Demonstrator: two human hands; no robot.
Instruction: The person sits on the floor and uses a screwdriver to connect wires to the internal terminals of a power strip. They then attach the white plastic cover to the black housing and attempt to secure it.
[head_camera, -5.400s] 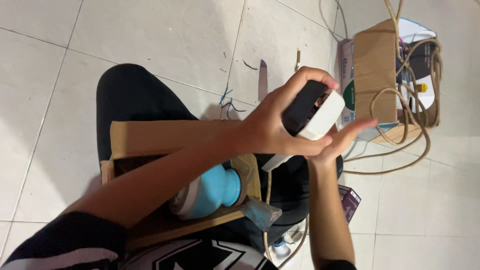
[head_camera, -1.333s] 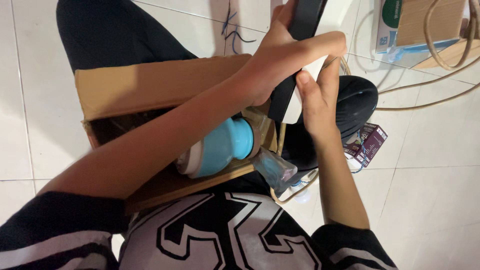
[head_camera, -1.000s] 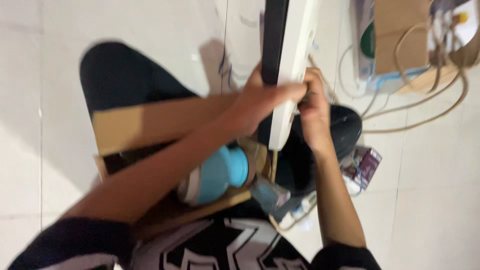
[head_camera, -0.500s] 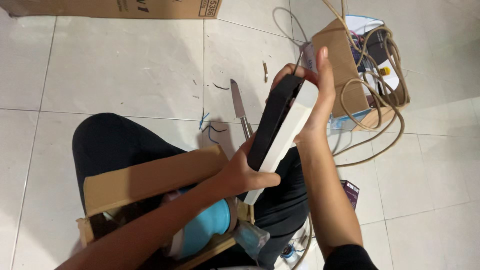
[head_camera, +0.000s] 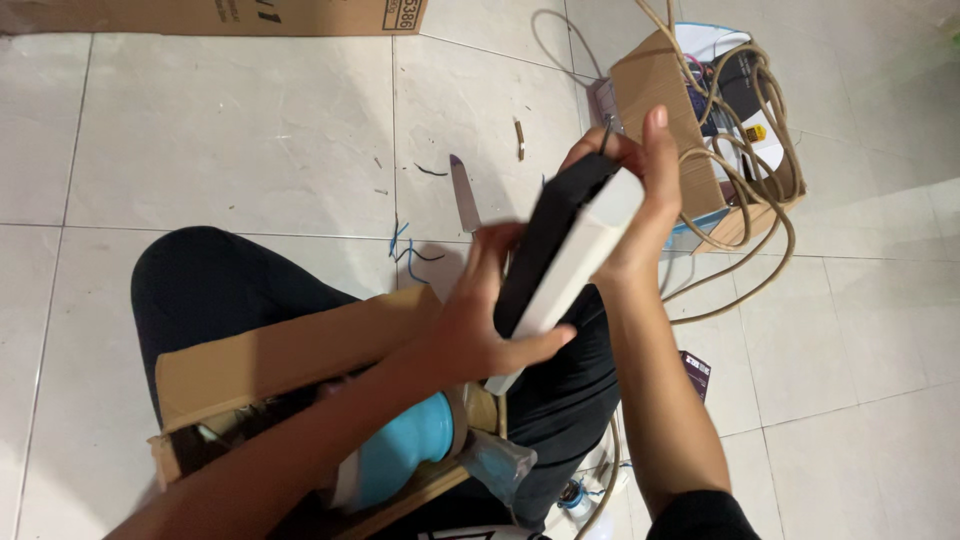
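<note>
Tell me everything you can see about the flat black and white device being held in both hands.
The flat black and white device is a slim slab: one broad face matte black, the other side white, plastic-looking. It is held edge-on and tilted, upper end toward the cardboard box of cables. The left hand grips its lower end, thumb against the white side; the right hand cups the top. It hangs above the person's lap, slightly motion-blurred.

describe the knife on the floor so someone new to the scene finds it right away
Start at the small cardboard box full of tan cable, then look left across the white tile floor. The knife lies just above the left hand, the only shiny pointed blade among tiny scraps.
</note>
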